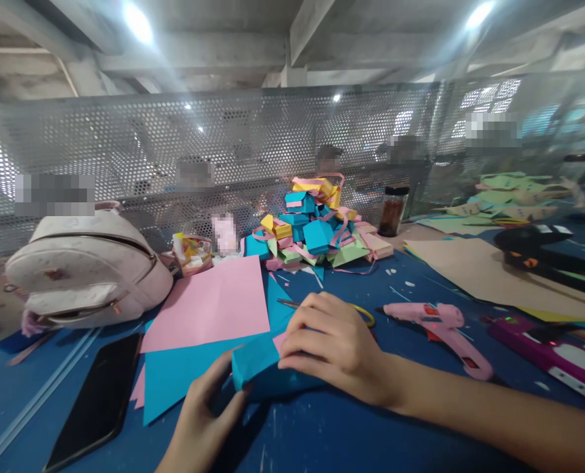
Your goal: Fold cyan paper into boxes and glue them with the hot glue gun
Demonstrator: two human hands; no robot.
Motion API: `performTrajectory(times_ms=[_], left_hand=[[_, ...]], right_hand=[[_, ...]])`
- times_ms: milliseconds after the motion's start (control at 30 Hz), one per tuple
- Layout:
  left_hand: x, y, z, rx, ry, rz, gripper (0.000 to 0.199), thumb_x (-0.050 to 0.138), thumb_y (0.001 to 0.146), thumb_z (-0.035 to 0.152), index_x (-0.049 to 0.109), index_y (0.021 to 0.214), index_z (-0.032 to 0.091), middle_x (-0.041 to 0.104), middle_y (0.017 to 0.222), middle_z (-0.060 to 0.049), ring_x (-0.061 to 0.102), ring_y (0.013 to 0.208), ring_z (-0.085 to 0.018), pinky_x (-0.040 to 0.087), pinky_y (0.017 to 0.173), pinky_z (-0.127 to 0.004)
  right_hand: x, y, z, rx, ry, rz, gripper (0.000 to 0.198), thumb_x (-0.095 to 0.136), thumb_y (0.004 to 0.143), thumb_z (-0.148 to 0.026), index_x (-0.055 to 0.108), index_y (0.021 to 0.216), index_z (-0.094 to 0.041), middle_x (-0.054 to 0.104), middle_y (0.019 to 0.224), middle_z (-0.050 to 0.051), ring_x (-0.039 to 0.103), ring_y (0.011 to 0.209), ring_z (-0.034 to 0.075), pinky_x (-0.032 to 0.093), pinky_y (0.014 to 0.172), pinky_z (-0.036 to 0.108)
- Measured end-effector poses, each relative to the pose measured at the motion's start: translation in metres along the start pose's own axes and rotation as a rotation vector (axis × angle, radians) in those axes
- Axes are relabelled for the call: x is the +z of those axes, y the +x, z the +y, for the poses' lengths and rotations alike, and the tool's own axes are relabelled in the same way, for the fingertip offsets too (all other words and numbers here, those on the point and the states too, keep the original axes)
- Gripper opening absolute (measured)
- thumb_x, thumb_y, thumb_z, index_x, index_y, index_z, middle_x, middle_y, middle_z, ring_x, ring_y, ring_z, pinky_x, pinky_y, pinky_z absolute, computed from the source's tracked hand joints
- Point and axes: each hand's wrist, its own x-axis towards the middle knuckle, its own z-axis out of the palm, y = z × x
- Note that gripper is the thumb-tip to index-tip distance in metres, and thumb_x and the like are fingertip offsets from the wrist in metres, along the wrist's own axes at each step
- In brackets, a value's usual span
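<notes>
Our left hand [216, 394], half-curled, grips one blue box [256, 360] toward the near edge of the table [312, 440]; our right hand [327, 345], fingers bent, clasps its top. One phone [95, 401], one glue gun [425, 315] flank bare room before us.

Two hands [329, 345] are counted now, one white backpack [88, 259], one black smartphone [98, 397], one pink glue gun [435, 314], two ceiling lights [137, 22]; paper boxes [317, 236] are too jumbled to be tallied!
</notes>
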Motion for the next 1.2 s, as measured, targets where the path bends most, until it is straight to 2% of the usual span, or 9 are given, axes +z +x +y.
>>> performTrajectory(times_ms=[467, 700, 800, 967, 1200], left_hand=[[0.000, 0.003, 0.002, 0.027, -0.009, -0.006, 0.035, 0.063, 0.087, 0.029, 0.065, 0.121, 0.023, 0.071, 0.121, -0.006, 0.068, 0.108, -0.026, 0.055, 0.093, -0.033], [0.001, -0.001, 0.002, 0.032, 0.072, -0.048, 0.042, 0.068, 0.083, 0.029, 0.063, 0.124, 0.026, 0.072, 0.119, -0.003, 0.069, 0.105, -0.025, 0.054, 0.093, -0.033], [0.000, -0.003, 0.003, 0.075, 0.111, -0.036, 0.043, 0.072, 0.079, 0.030, 0.065, 0.122, 0.028, 0.073, 0.115, -0.003, 0.071, 0.101, -0.026, 0.056, 0.091, -0.034], [0.000, -0.004, 0.003, 0.119, 0.128, -0.013, 0.043, 0.073, 0.078, 0.028, 0.065, 0.121, 0.030, 0.074, 0.113, -0.003, 0.072, 0.099, -0.025, 0.057, 0.088, -0.034], [0.000, -0.004, 0.001, 0.099, 0.131, -0.049, 0.042, 0.071, 0.081, 0.029, 0.063, 0.122, 0.032, 0.073, 0.117, -0.002, 0.071, 0.102, -0.023, 0.056, 0.090, -0.033]], right_hand=[[-0.001, 0.002, -0.002, 0.075, 0.085, 0.029, 0.026, 0.051, 0.098, -0.035, 0.068, 0.087, -0.019, 0.065, 0.083, 0.003, 0.053, 0.075, 0.016, 0.035, 0.070, 0.031], [0.005, -0.002, -0.009, 0.041, 0.138, -0.035, 0.017, 0.061, 0.092, -0.035, 0.069, 0.093, -0.020, 0.065, 0.087, 0.003, 0.052, 0.078, 0.017, 0.037, 0.071, 0.031], [0.006, -0.003, -0.011, 0.032, 0.106, -0.037, 0.013, 0.062, 0.092, -0.031, 0.070, 0.091, -0.021, 0.064, 0.085, 0.002, 0.053, 0.079, 0.016, 0.037, 0.071, 0.031], [0.007, -0.002, -0.013, 0.027, 0.101, -0.026, 0.018, 0.057, 0.095, -0.031, 0.070, 0.087, -0.021, 0.064, 0.082, 0.002, 0.053, 0.078, 0.016, 0.038, 0.070, 0.031], [0.010, -0.002, -0.014, 0.086, 0.147, -0.036, 0.017, 0.056, 0.095, -0.026, 0.066, 0.083, -0.018, 0.064, 0.082, 0.003, 0.054, 0.077, 0.016, 0.038, 0.071, 0.032]])
